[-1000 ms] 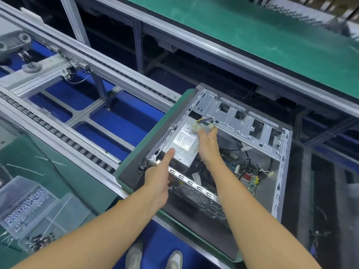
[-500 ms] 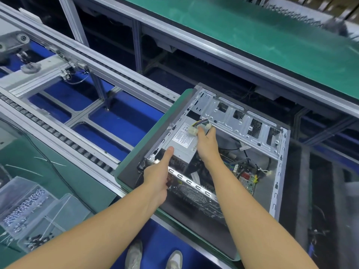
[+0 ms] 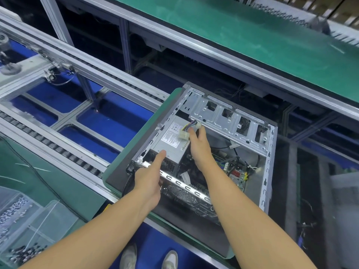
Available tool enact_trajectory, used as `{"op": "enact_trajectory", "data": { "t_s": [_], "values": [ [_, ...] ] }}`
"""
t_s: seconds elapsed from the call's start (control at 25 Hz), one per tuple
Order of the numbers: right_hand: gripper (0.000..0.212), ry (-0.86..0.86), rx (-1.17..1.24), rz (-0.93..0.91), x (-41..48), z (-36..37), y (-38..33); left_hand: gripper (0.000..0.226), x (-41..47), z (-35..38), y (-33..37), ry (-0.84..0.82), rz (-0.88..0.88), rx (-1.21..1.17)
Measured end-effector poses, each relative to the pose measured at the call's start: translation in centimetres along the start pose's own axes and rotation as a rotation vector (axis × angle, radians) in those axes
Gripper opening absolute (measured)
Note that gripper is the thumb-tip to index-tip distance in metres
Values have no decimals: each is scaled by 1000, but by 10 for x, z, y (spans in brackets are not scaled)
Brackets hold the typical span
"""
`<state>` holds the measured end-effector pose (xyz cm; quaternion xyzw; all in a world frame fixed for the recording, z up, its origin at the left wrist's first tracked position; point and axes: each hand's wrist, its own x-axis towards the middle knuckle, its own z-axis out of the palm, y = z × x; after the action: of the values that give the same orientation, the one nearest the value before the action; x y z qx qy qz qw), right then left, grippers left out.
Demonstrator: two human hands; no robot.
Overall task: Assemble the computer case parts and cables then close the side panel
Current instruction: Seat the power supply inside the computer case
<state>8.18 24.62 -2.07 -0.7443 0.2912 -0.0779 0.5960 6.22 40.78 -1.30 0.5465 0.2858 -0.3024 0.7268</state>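
nearest, clear screw bins [image 3: 29, 214] sat at the lower left, well apart from the work. the computer case [image 3: 269, 162] lay on its side on a green pallet [image 3: 155, 127], open face up, just beside the conveyor rails [image 3: 64, 150]. the left hand [image 3: 149, 183] rested at the case's rear rail, thumb stretched flat onto the near corner of the power supply [image 3: 169, 142]. its fingers were hidden under the palm, so whether they were clamped on the rail could not be told. further in, the right hand [image 3: 200, 148] pinched the power cables [image 3: 190, 125] just below their white plugs, fingers closed together on the bundle above the supply's far end.

the bundle looked light and limp, likely to flop and snag, so a hold close to the plugs seemed right. the plugs looked like stiff plastic, and tugging the wires would risk strain. the supply looked heavy and rigid, best steadied on its flat top. the motherboard [image 3: 235, 171] on the case floor looked fragile.

room was tight: the drive cage [image 3: 229, 121] crossed just beyond the plugs, its stamped sheet edges probably sharp, like the case rims. the open way seemed to run down and right, toward the board. beyond lay the far bench [image 3: 252, 39].
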Motion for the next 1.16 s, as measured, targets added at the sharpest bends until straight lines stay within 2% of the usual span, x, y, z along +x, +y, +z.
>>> {"op": "enact_trajectory", "data": {
  "t_s": [0.36,0.72,0.88,1.16],
  "values": [
    [23,-7,-101,33,9,6,-5,88,0,0,3,37,24,-21],
    [16,31,-81,38,13,11,-3,107,-2,-3,4,-5,19,-62],
    [18,58,-83,21,15,10,-4,86,-1,-4,4,31,23,-22],
    [19,34,-139,42,18,7,-5,85,4,-4,5,44,-7,-11]
  ]
}}
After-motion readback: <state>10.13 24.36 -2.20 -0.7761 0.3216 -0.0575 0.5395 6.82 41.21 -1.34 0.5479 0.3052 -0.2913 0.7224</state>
